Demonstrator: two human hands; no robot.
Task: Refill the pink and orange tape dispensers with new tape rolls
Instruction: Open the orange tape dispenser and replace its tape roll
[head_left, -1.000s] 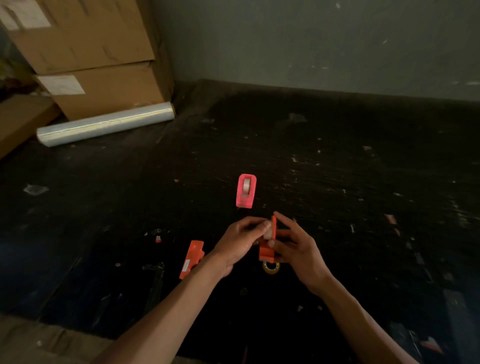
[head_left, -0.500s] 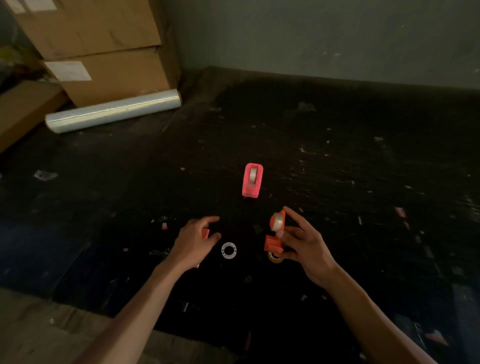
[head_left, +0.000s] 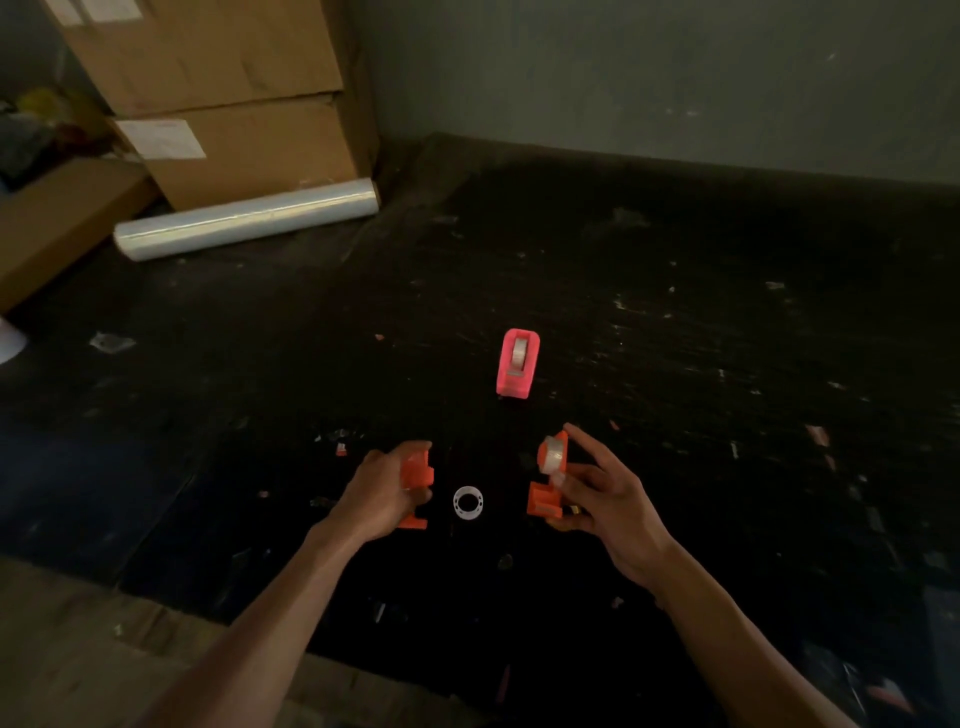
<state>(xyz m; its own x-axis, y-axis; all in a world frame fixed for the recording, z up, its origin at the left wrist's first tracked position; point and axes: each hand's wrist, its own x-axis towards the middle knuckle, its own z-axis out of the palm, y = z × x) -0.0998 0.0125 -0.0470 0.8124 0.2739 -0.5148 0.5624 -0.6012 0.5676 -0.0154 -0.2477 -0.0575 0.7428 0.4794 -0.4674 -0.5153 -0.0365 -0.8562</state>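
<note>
- My left hand (head_left: 382, 493) is curled around 1 orange dispenser half (head_left: 417, 475).
- My right hand (head_left: 597, 493) pinches the other orange half (head_left: 545, 501), tape roll (head_left: 553, 453) seated (fingers spread).
- Empty white core (head_left: 468, 502) lies between them.
- Pink dispenser (head_left: 517, 364) stands beyond, loaded.

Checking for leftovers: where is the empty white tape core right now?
In the head view, the core lies flat on the black mat, between the left hand and right hand, nearer than the pink dispenser.

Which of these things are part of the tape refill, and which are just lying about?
In the job: pink dispenser; orange half in left hand; orange half with tape roll in right hand; empty white core.

Lying about: cardboard boxes; plastic wrap roll.
</note>
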